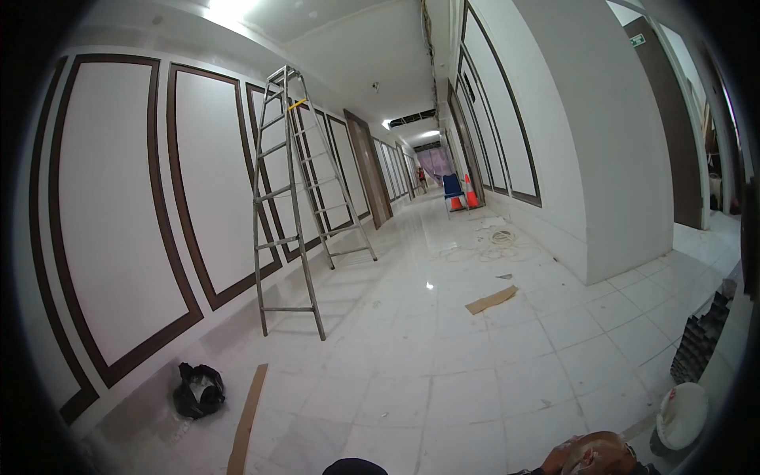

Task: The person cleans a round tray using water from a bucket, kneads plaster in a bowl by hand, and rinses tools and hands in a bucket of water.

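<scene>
Hands appear at the bottom edge, right of centre, as one bunched patch of skin beside a bit of dark sleeve. The lower frame cuts them off, so it cannot be told whether both are there together or only one, nor whether the fingers are clamped on anything. Nearest to them is a white bucket, just to their right and slightly higher in the view, with a visible gap between bucket and skin. Its mouth faces the camera (reddish-brown smears mark the inside), and its rim stands clear of the fingers.

Above the bucket, along the right side, lies a dark, ridged piece. Well off to the hands' left, a dark rounded shape, too cropped to identify, breaks the lower edge. Farther left lie a brown strip and a black plastic bag, both on the pale tiled floor. Ahead, a second brown piece lies flat, and a metal stepladder stands spread open near the panelled left wall.
</scene>
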Demonstrator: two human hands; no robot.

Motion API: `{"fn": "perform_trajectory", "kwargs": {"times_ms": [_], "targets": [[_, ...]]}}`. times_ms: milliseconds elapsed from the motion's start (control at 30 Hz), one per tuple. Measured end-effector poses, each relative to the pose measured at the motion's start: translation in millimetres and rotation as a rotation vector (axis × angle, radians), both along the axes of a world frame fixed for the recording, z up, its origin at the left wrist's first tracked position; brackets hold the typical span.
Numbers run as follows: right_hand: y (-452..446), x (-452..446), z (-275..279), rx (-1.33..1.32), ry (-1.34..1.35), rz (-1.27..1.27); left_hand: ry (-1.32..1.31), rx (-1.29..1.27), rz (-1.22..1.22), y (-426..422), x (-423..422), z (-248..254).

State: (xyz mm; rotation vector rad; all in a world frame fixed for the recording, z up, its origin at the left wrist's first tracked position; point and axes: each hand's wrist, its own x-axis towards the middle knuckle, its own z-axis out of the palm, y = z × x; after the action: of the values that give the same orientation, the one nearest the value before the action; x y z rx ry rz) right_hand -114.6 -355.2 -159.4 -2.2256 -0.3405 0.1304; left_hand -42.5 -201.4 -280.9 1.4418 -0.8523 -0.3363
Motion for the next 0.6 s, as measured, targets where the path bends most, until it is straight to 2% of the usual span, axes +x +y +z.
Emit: {"fn": "perform_trajectory", "kwargs": {"times_ms": [33,133,233,400,500,567,600], "targets": [[4,1,4,0.032,0.001,0.008,-0.214,0.094,0.027,1,3,-3],[5,2,8,0.116,0.005,-0.004,-0.288,0.173,0.011,-2,11,-20],[1,2,5,0.227,0.018,-0.06,-0.169,0.157,-0.01,12,-12,53],[-14,-7,-17,0.363,0.007,-0.219,-0.076,0.081,0.032,4,-3,12],[-33,-13,-36,0.301,-0.081,-0.345,-0.105,0.056,0.048,0,0,6],[-46,-13,-47,0.167,-0.17,-0.448,-0.145,0.064,0.058,-2,-1,11],[-47,-14,-46,0.086,-0.205,-0.497,-0.076,0.024,0.013,2,-7,25]]}}
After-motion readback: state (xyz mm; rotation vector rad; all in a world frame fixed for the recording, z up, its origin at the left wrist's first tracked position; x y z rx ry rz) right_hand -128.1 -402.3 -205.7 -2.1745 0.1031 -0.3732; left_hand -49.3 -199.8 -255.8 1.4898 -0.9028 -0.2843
